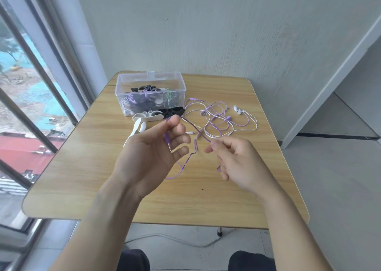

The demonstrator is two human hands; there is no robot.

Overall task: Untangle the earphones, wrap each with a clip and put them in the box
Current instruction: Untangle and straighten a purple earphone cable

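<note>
Pale grey walls meet in a corner behind a wooden worktop (257, 198) with rounded corners; a window (31, 105) with dark bars runs along the left, and a pale cable (175, 239) trails over the floor beneath; at the far left of the worktop stands a clear plastic box (151, 81), open at the top, holding wrapped earphones and clips in black, white, purple and green; just in front of the box lie a black clip (175, 110) and several white clips (144, 117), close together; to the right of the box a tangle of purple and white earphones (224, 118) sprawls on the wood, its loops crossing one another, with white earbuds (237, 110) at its far edge; both hands are raised above the middle of the worktop; the left hand (152, 153), palm up, pinches a purple cord (198, 131) between thumb and fingertips, the purple plug (167, 141) hanging against its fingers; the right hand (237, 159) pinches the same cord further along, fingers curled, so the cord stretches between the two hands; a loose purple length droops from there to the wood.
</note>
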